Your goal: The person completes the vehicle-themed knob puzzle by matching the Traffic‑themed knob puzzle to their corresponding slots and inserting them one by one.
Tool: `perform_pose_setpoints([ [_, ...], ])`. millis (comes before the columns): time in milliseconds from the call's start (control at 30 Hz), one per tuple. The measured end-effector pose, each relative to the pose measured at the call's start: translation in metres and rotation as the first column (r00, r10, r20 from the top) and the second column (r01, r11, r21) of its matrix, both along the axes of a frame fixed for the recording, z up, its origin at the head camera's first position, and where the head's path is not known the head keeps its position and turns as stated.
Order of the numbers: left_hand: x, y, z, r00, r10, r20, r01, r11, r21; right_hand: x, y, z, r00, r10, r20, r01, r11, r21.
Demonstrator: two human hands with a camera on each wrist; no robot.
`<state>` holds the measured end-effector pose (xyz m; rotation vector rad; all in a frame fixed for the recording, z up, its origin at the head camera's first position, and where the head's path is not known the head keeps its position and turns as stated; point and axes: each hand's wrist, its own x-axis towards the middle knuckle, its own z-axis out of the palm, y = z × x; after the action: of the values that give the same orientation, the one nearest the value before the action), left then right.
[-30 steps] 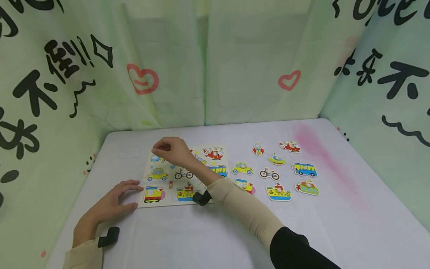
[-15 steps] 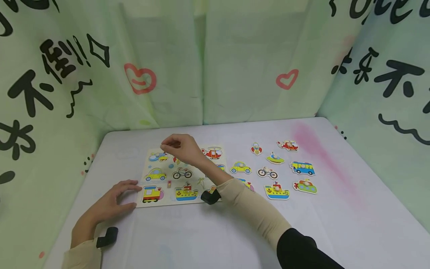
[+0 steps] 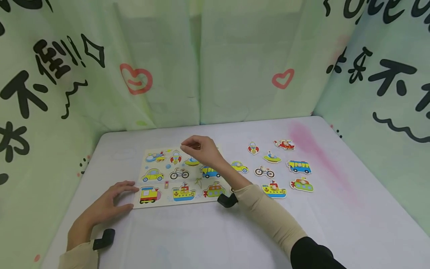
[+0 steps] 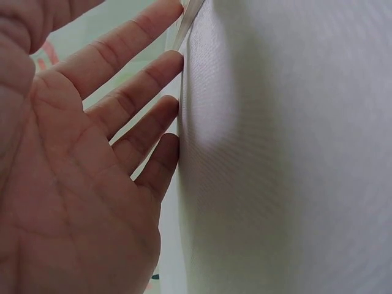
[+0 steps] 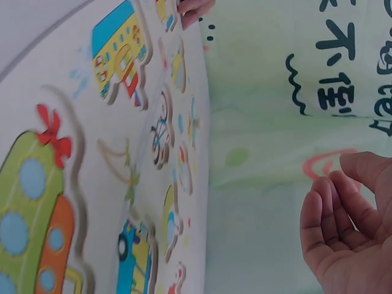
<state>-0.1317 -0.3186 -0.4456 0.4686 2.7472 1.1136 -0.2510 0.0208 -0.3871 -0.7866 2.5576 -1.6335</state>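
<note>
A pale puzzle board (image 3: 166,196) with coloured vehicle pictures lies flat at the middle left of the table. My left hand (image 3: 105,205) rests at its lower left corner, fingers extended and fingertips at the edge. The left wrist view shows the left palm (image 4: 79,184) with its fingers spread. My right hand (image 3: 203,149) is above the board's back row, over the flying saucer picture (image 3: 192,161). In the right wrist view, the right hand's (image 5: 343,226) fingers are loosely bent and nothing shows between thumb and fingers. The right hand and forearm hide the board's back right part.
Loose matching pieces lie right of the board, among them a rocket (image 3: 253,148), a helicopter (image 3: 284,144), a bicycle (image 3: 264,172), a bus (image 3: 299,167), a boat (image 3: 273,189) and a submarine (image 3: 302,184). A car piece (image 3: 239,166) lies partly beside the right forearm. Green curtains (image 3: 168,104) stand behind the table.
My right hand has moved rightward from the plane picture at the board's back left corner, uncovering the plane and rocket pictures. The left hand stays at the board's edge; the head view shifts slightly.
</note>
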Motion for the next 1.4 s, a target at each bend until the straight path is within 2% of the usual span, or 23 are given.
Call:
perform_pose_setpoints([
  [267,0.000,0.000,-0.002,1.000,-0.002,0.005,0.002,1.000,0.009,0.001,0.025,-0.006,1.000,-0.020,-0.002,0.020,0.999,0.029],
  [533,0.001,-0.003,-0.007,1.000,-0.004,0.012,0.004,1.000,0.015,0.001,0.047,-0.011,0.997,-0.072,0.012,0.072,0.997,0.039],
  [900,0.001,-0.002,-0.006,1.000,0.002,0.018,-0.002,1.000,0.020,0.001,0.066,-0.010,0.993,-0.119,0.000,0.119,0.991,0.061],
  [1167,-0.001,-0.003,-0.007,1.000,-0.014,-0.002,0.014,1.000,0.024,0.005,0.077,-0.009,0.980,-0.200,0.025,0.196,0.975,0.109],
  [1400,-0.001,-0.005,-0.004,1.000,-0.014,-0.009,0.014,0.999,0.031,0.003,0.085,-0.008,0.978,-0.210,0.004,0.207,0.966,0.152],
])
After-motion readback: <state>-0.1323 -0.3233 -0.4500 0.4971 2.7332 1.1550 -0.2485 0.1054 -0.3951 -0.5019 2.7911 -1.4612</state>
